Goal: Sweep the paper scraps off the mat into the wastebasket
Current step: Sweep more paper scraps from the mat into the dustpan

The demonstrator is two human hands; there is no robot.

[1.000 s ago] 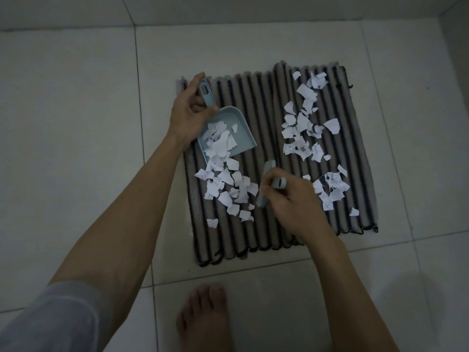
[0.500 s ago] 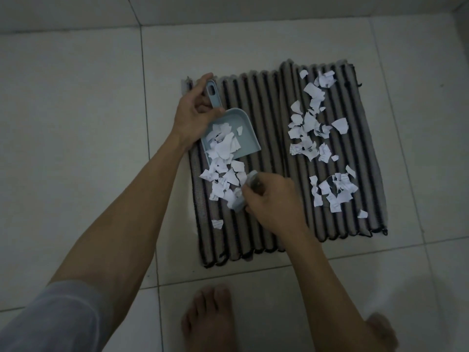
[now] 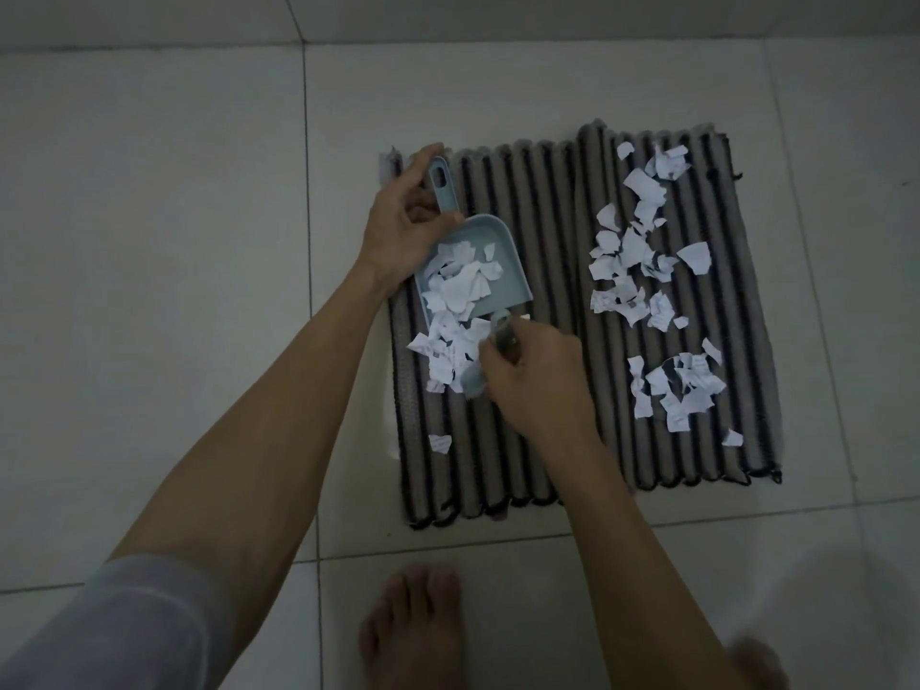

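Left hand grips the pale blue plastic dustpan by its handle; right hand is closed around what seems a small brush. White paper scraps crowd the pan's lip on the striped mat. Sweeping is underway; next comes the right-hand cluster. No wastebasket shows.

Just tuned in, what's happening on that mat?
A person is sweeping paper scraps. The left hand holds a dustpan on the mat, partly filled. The right hand works a small brush against the pile at its mouth. More scraps lie on the mat's right side. No wastebasket is in view.
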